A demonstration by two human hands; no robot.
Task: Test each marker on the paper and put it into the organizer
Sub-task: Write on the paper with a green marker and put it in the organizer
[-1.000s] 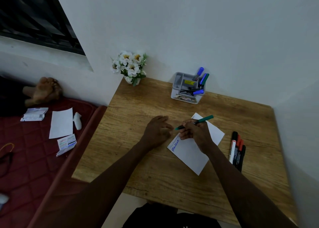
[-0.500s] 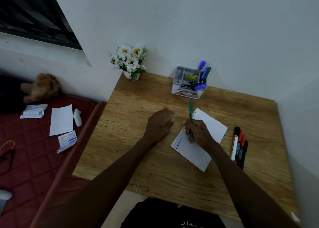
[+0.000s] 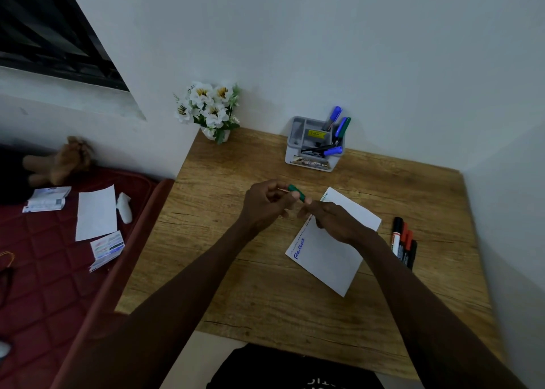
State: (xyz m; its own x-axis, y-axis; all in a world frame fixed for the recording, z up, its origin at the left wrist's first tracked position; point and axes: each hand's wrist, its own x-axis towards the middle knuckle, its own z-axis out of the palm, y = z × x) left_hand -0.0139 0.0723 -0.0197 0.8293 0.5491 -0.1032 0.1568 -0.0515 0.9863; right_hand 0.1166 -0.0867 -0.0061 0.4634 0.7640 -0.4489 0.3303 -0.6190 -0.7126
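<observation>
I see the green marker held up above the wooden desk, just left of the white paper, with my left hand pinching its green end between thumb and fingertips and my right hand curled closed just beside it; whether the right fingers grip the barrel I cannot tell, since they hide it. Half a second ago that marker stood upright in the right hand with its tip on the sheet and the left hand lay flat on the desk; now both hands have come together off the paper's upper left edge. The paper carries blue writing along its left edge and a small green scribble at its top corner. Red and black markers lie side by side close to the desk's right edge, near the wall. The grey organizer, holding blue and green markers, sits at the back by the wall, with bare wood between it and my hands. A white flower pot occupies the back left corner
</observation>
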